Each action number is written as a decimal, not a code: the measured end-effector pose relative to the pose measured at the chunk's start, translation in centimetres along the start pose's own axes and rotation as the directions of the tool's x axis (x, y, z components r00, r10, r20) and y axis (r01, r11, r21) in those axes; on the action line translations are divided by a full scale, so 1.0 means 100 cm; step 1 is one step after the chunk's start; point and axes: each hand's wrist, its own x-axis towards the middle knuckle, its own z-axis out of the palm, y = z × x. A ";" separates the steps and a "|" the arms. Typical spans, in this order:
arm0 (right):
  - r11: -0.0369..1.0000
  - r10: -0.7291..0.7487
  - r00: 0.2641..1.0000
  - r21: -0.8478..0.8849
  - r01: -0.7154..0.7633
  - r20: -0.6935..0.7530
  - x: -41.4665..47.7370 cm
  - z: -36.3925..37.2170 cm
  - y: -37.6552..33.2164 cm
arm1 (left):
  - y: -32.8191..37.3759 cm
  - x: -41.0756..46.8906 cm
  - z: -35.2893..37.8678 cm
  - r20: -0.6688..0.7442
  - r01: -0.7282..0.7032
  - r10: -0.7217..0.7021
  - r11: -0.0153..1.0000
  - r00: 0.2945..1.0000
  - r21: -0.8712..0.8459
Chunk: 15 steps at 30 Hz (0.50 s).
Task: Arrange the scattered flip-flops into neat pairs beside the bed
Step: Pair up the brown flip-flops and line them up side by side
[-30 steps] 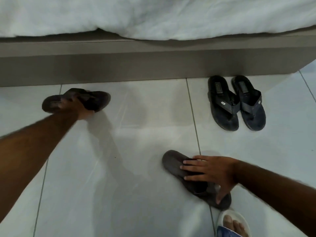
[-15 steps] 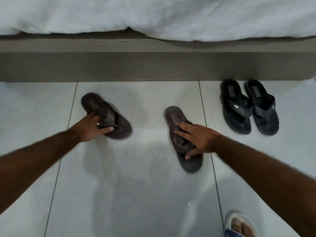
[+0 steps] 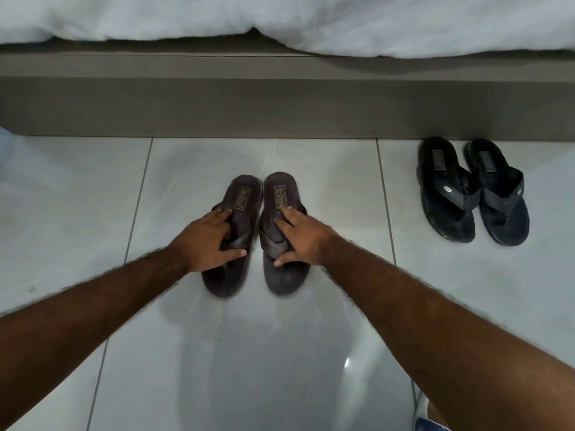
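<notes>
Two dark brown flip-flops lie side by side on the white floor tiles, heels toward the bed. My left hand [image 3: 208,241] grips the strap of the left brown flip-flop [image 3: 241,197]. My right hand [image 3: 301,238] presses down on the strap of the right brown flip-flop [image 3: 281,279]. The two soles nearly touch along their inner edges. Off to the right, a pair of black flip-flops [image 3: 473,189] sits together close to the bed base, touched by neither hand.
The grey bed base [image 3: 280,101] runs across the back, with white bedding [image 3: 280,17] hanging over it. A foot in a white sandal [image 3: 431,416] shows at the bottom right edge. Glossy tiles [image 3: 77,197] spread left of the brown pair.
Both hands slid the two brown flip-flops together from apart and turned them until they lie parallel. The view shifted, so the black pair sits further right.
</notes>
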 end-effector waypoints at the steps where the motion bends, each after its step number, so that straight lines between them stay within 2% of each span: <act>1: 1.000 0.002 1.000 -0.002 -0.002 -0.011 -0.001 -0.001 -0.002 | 0.002 0.000 -0.001 -0.001 0.007 -0.007 1.000 1.000 -0.004; 4: 0.999 0.049 0.983 -0.007 -0.051 -0.178 -0.009 -0.003 -0.007 | 0.009 -0.003 0.002 -0.073 0.039 -0.040 0.999 0.997 -0.011; 7: 0.985 0.146 0.931 0.135 -0.106 -0.336 -0.020 0.003 -0.011 | 0.019 -0.010 0.011 -0.101 0.097 -0.098 0.995 0.990 -0.007; 9: 0.970 0.184 0.928 0.212 -0.118 -0.325 -0.026 0.010 -0.011 | 0.023 -0.014 0.022 -0.042 0.141 -0.141 0.990 0.989 -0.004; 15: 0.962 0.195 0.957 0.234 -0.143 -0.215 0.013 0.007 -0.013 | 0.000 0.019 0.020 -0.001 0.147 -0.147 0.988 0.989 -0.038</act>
